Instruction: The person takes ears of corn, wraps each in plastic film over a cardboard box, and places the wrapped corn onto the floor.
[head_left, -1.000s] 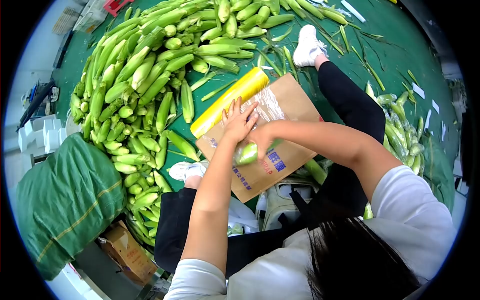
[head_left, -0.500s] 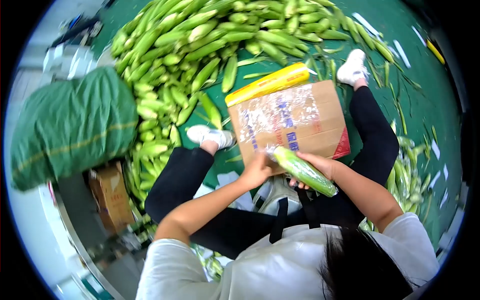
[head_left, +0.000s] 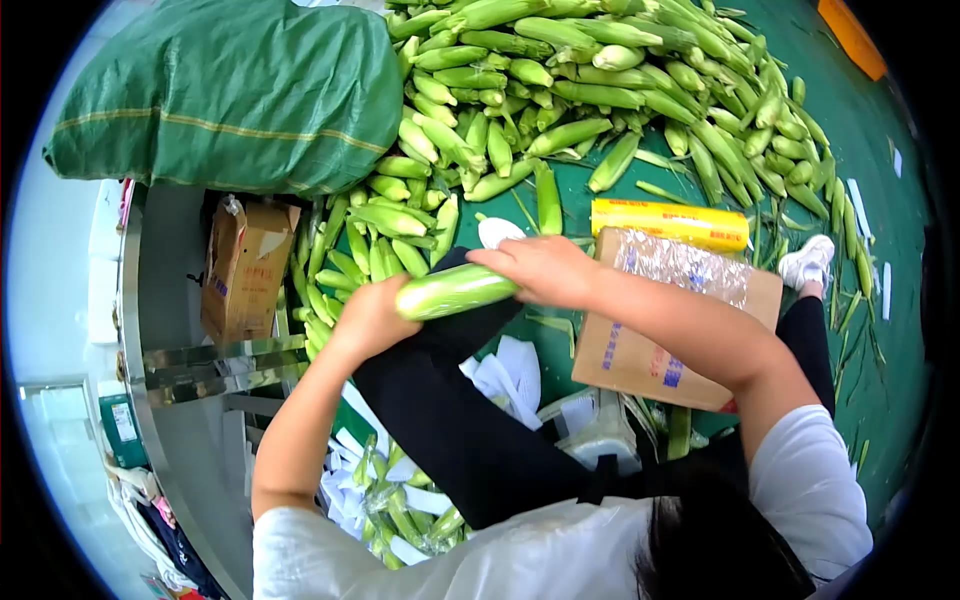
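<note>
Above the bent left leg (head_left: pixel 450 420), the left hand's (head_left: pixel 370 318) fingers were closed on one end of a shiny corn cob (head_left: pixel 455 293), and the right hand's (head_left: pixel 548 272) fingers on the other. The cob lay between them, its long side running across, a bit higher at the right hand. To the right sat a brown box (head_left: pixel 630 345), with a yellow roll (head_left: pixel 680 222) at its far edge. A corn pile (head_left: pixel 590 70) lay beyond.
</note>
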